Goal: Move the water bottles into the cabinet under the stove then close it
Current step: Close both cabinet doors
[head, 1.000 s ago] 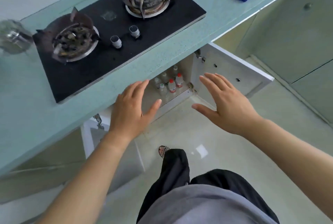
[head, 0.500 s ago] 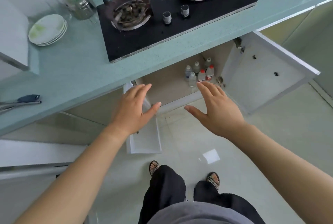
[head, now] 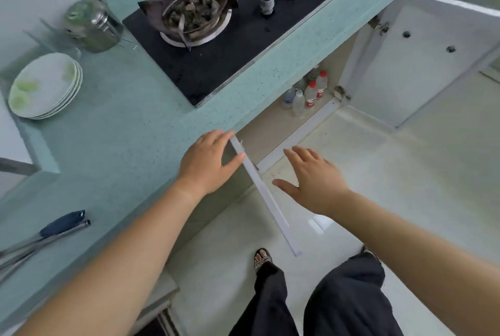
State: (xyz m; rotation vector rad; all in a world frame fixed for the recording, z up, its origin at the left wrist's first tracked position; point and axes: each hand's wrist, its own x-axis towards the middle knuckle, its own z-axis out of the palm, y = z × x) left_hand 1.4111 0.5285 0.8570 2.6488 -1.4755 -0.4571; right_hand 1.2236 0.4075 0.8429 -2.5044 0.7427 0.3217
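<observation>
Water bottles [head: 308,92] standing clustered upright inside the cabinet [head: 273,130] under the stove [head: 243,24], toward its right rear corner; several with red caps and labels, others clear. Both doors swung wide: left door [head: 266,197] seen edge-on, right door [head: 414,65] showing its inner face. Left hand [head: 208,165] spread open, empty, thumb against the top edge of the left door near the tabletop [head: 113,124] lip. Right hand [head: 311,178] also an open, empty grip, hovering just beside that door, touching nothing. Loading apparently done; closing remains. Doors likely light, stiff panels on hinges, free-swinging; best pushed flat-palmed on the outer face near the free edge, away from the hinge side, to spare fingers. Bottles probably light and easily toppled by a slam.
</observation>
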